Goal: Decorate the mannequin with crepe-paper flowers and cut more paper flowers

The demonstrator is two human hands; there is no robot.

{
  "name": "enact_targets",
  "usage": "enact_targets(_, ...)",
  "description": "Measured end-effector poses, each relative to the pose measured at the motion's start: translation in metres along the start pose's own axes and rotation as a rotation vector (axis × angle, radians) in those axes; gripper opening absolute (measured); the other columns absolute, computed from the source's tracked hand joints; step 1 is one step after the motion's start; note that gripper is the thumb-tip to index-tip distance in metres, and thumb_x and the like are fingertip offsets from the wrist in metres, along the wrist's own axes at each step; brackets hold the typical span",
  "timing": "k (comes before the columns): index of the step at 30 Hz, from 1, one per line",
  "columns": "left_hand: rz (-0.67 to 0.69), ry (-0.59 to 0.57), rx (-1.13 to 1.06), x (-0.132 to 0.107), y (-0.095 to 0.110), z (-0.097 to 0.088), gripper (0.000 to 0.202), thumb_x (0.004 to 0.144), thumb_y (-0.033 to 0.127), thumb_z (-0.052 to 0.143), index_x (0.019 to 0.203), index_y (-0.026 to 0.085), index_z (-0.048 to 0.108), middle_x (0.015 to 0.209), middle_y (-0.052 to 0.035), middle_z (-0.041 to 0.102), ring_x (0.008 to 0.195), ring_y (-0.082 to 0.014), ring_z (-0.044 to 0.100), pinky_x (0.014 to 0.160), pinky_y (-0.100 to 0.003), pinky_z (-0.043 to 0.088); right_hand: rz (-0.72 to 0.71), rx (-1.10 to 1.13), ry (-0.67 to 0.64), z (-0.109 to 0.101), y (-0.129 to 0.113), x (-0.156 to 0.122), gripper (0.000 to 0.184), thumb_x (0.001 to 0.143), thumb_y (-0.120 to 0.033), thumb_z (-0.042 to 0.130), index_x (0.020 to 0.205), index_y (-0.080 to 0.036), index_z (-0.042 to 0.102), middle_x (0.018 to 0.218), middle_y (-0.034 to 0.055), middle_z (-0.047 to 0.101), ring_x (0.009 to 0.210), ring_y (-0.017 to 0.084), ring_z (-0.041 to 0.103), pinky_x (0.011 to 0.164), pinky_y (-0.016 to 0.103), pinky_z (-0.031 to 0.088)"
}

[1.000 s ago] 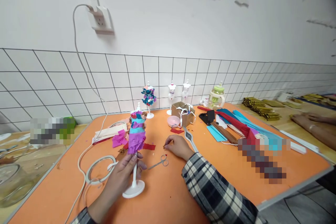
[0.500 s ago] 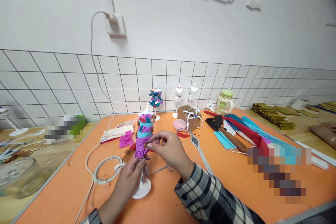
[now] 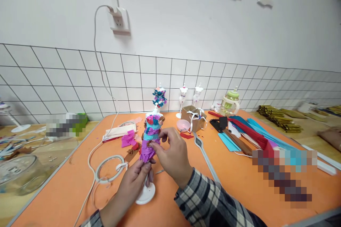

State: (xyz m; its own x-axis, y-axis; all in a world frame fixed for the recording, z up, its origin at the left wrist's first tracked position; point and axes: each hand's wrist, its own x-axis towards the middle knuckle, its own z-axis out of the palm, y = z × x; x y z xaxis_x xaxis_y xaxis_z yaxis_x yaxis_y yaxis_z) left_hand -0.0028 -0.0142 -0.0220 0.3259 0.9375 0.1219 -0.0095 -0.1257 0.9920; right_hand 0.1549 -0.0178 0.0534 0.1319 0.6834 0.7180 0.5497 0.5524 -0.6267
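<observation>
1. Open passage: bare orange tabletop (image 3: pixel 231 172), right of the grey strap (image 3: pixel 206 158).
2. Right boundary: coloured strips (image 3: pixel 258 134).
3. Far obstacle: cardboard box (image 3: pixel 198 124).
4. Left obstacles: white ring (image 3: pixel 98 173), white cable (image 3: pixel 88 160).
5. Near-centre obstacles: dress form (image 3: pixel 152 133), left hand (image 3: pixel 137 177), right hand (image 3: pixel 174 154).

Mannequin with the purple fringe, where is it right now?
In the head view, the mannequin is just left of centre, gripped low by the left hand, with the right hand at its side and the white ring to its left.

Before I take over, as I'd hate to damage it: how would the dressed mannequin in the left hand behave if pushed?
The mannequin may tip fairly easily, being bulky above a slim stem. Its purple fringe looks thin and crinkled, so probably floppy and easily crushed.
</observation>
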Motion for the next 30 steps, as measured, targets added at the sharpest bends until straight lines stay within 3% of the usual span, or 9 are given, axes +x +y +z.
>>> enact_targets(2,-0.001,0.003,0.013,-0.001,0.002,0.001,0.050,0.081,0.069,0.064,0.085,0.020,0.058,0.051,0.0025,0.060,0.042,-0.0143,0.050,0.046,-0.025,0.040,-0.179,-0.125,0.035,-0.001,0.001,-0.003,0.002,0.088,-0.021,0.068,0.086,-0.022,0.069,0.082,0.0028,0.067,0.077,0.018,0.058,0.069,0.031,0.044)
enact_targets(4,-0.001,0.005,0.024,-0.001,0.004,0.002,0.049,0.081,0.069,0.064,0.082,0.020,0.057,0.050,0.0024,0.060,0.041,-0.0143,0.050,0.045,-0.025,0.039,-0.318,-0.215,0.042,-0.002,0.003,-0.006,0.012,0.093,-0.022,0.062,0.086,-0.024,0.071,0.082,0.0037,0.069,0.075,0.018,0.057,0.068,0.032,0.043)
enact_targets(7,0.016,0.014,0.045,-0.002,0.004,0.003,0.048,0.082,0.068,0.063,0.081,0.021,0.057,0.049,0.0030,0.059,0.040,-0.0140,0.049,0.044,-0.024,0.039,-0.391,-0.289,0.054,-0.002,0.005,-0.006,0.014,0.096,-0.023,0.060,0.090,-0.024,0.073,0.081,0.0038,0.070,0.071,0.018,0.054,0.064,0.033,0.041)
enact_targets(13,0.083,0.040,0.176,-0.004,0.003,0.001,0.044,0.088,0.062,0.057,0.068,0.022,0.052,0.049,0.0031,0.057,0.042,-0.0138,0.052,0.046,-0.024,0.041,-0.381,-0.275,0.033,-0.001,0.004,-0.006,0.013,0.097,-0.029,0.061,0.098,-0.024,0.073,0.088,0.0035,0.072,0.076,0.017,0.059,0.068,0.031,0.044)
enact_targets(19,0.090,0.080,0.230,-0.001,-0.001,0.001,0.041,0.088,0.056,0.057,0.065,0.022,0.051,0.047,0.0046,0.052,0.043,-0.0136,0.048,0.046,-0.024,0.038,-0.228,-0.225,-0.067,-0.003,-0.002,-0.004,0.004,0.090,-0.025,0.067,0.093,-0.023,0.070,0.090,0.0017,0.071,0.082,0.017,0.062,0.073,0.029,0.045)
enact_targets(23,0.092,0.125,0.253,0.003,-0.004,-0.001,0.041,0.088,0.059,0.054,0.070,0.023,0.052,0.049,0.0045,0.052,0.044,-0.0151,0.049,0.046,-0.025,0.039,-0.162,-0.171,-0.125,-0.006,-0.005,-0.003,0.017,0.083,-0.020,0.072,0.099,-0.022,0.065,0.090,-0.0013,0.072,0.082,0.017,0.064,0.073,0.029,0.045)
enact_targets(27,0.093,0.190,0.295,0.006,-0.002,-0.008,0.041,0.090,0.060,0.050,0.073,0.023,0.053,0.053,0.0035,0.053,0.048,-0.0168,0.051,0.049,-0.026,0.040,-0.158,-0.141,-0.088,-0.011,-0.008,-0.002,0.014,0.085,-0.020,0.067,0.100,-0.021,0.065,0.084,-0.0011,0.070,0.077,0.015,0.065,0.068,0.028,0.044)
enact_targets(30,0.110,0.203,0.338,0.006,0.002,-0.011,0.045,0.091,0.062,0.049,0.071,0.022,0.055,0.061,0.0008,0.056,0.056,-0.0183,0.054,0.055,-0.027,0.042,-0.230,-0.203,-0.048,-0.015,-0.008,-0.001,0.016,0.093,-0.023,0.058,0.105,-0.022,0.068,0.079,0.0008,0.067,0.070,0.014,0.061,0.063,0.027,0.041)
